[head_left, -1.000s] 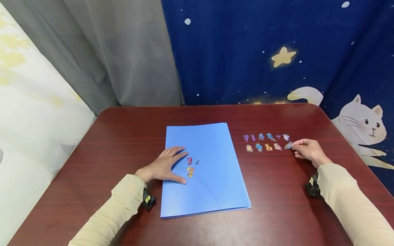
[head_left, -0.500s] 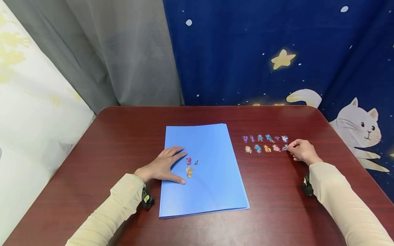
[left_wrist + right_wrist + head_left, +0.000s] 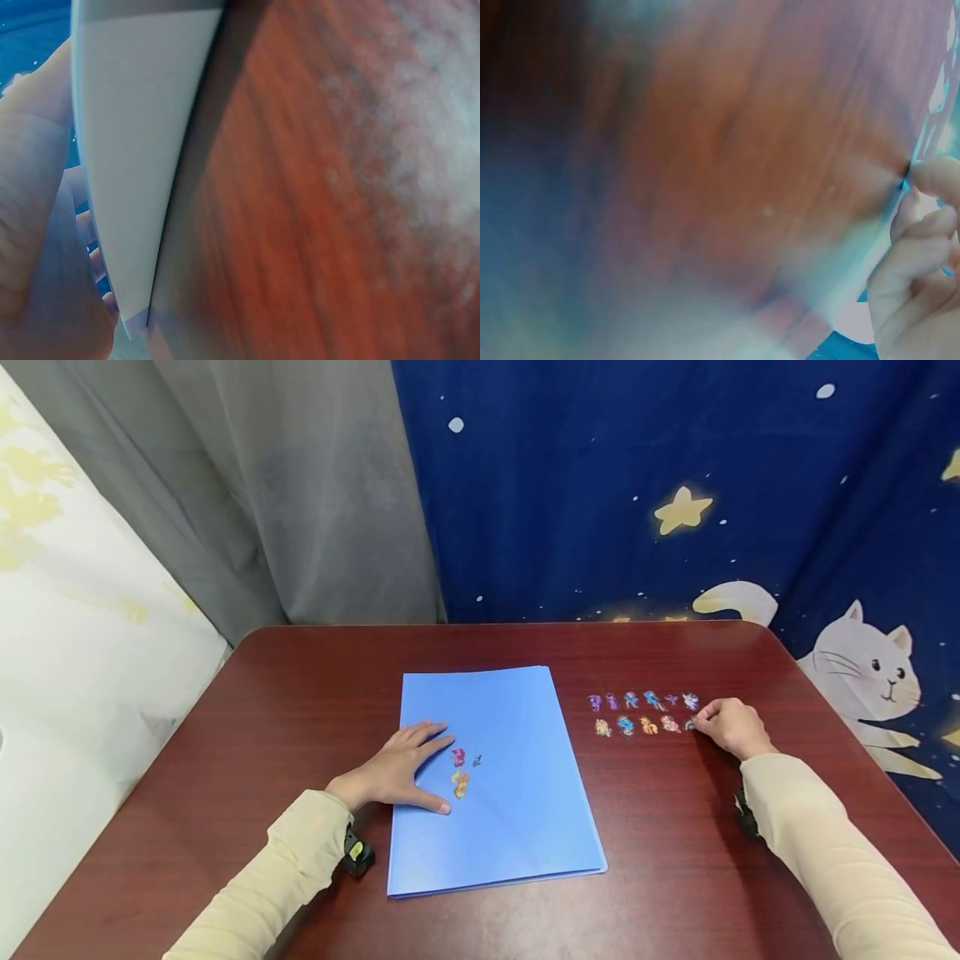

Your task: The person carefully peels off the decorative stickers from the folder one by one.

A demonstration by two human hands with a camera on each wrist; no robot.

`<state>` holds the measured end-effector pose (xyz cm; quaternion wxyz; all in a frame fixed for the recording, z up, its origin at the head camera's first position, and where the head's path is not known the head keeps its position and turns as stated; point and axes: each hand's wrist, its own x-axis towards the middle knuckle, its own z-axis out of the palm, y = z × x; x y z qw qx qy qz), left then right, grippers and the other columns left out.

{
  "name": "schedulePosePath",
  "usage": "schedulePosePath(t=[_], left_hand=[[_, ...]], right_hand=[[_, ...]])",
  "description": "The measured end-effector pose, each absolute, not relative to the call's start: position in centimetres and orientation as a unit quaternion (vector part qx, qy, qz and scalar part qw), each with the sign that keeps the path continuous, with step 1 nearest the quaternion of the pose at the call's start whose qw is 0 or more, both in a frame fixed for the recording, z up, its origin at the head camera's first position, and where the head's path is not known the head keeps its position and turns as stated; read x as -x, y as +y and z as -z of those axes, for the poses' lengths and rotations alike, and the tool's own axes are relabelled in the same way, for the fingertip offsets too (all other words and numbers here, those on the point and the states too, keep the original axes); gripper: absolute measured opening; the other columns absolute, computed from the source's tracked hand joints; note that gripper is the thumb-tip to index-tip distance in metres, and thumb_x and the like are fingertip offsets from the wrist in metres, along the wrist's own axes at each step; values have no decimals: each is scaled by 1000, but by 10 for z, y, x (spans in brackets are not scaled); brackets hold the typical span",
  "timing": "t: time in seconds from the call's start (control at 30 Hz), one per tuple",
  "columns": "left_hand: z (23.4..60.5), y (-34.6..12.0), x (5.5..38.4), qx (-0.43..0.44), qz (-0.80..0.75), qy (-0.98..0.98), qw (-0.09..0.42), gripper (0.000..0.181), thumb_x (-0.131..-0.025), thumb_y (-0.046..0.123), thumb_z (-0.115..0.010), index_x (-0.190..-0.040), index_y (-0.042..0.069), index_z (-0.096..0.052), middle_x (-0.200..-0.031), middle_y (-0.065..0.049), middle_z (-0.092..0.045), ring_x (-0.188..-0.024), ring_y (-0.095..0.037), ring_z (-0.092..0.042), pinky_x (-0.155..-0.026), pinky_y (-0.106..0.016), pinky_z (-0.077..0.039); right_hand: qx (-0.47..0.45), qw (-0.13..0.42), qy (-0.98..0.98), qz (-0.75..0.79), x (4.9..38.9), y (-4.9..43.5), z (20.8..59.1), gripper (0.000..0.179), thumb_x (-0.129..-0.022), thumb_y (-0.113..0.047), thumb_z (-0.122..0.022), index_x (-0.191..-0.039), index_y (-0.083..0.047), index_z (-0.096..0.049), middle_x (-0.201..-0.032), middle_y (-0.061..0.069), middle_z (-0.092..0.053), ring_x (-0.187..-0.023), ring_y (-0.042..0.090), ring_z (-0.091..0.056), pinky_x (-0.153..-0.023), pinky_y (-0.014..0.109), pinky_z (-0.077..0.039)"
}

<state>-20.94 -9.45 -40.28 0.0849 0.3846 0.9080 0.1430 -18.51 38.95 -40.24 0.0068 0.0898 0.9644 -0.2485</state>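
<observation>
My left hand (image 3: pixel 393 770) rests with spread, straight fingers on the left side of a blue folder (image 3: pixel 517 827). By its fingertips on the cover are a pink pony sticker (image 3: pixel 458 757), a small grey sticker (image 3: pixel 477 761) and a yellow-orange sticker (image 3: pixel 461 783). To the right, my right hand (image 3: pixel 733 727) pinches a small bluish sticker (image 3: pixel 691 724) between thumb and index finger, low over the table at the right end of the lower row. Its fingers partly hide it. Left of it lies a pink-and-white sticker (image 3: pixel 671 724). In the right wrist view the pinching fingertips (image 3: pixel 930 180) meet at the tabletop.
Two rows of small character stickers lie right of the folder, including a purple one (image 3: pixel 595 702) and a white one (image 3: pixel 690 701) in the upper row. The dark red wooden table (image 3: pixel 315 685) backs onto a grey curtain (image 3: pixel 337 485) and a blue curtain (image 3: pixel 540 485).
My right hand has slid slightly left with the bluish sticker, bringing it nearer the pink-and-white one in the lower row. The left hand has stayed on the folder. The head view has shifted a little.
</observation>
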Motion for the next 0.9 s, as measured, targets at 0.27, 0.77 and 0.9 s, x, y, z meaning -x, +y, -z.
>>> schedulePosePath(t=[0.27, 0.77, 0.9], left_hand=[[404, -94, 209, -386, -145, 907, 82, 99, -62, 64, -65, -138, 11, -33, -144, -10, -22, -132, -29, -13, -103, -48, -10], [403, -93, 209, -386, -145, 907, 83, 98, -62, 63, -66, -138, 11, -33, -144, -10, -22, -132, -29, -13, -103, -48, -10], [403, -93, 209, -390, -146, 906, 78, 98, -62, 62, -67, -137, 10, -34, -143, -11, -23, -131, -30, -14, -103, -49, -11]], right_hand=[[-101, 21, 973, 207, 186, 387, 395, 14, -80, -22, -59, -72, -11, -63, -70, 5, -54, -66, 25, -48, -53, 41, -36], [-70, -1, 952, 297, 183, 400, 408, 25, -80, -23, -64, -73, 1, -68, -81, 15, -65, -73, 24, -49, -61, 31, -36], [-70, 4, 951, 302, 184, 400, 410, 25, -80, -23, -62, -73, 1, -66, -69, 6, -61, -63, 18, -46, -56, 28, -36]])
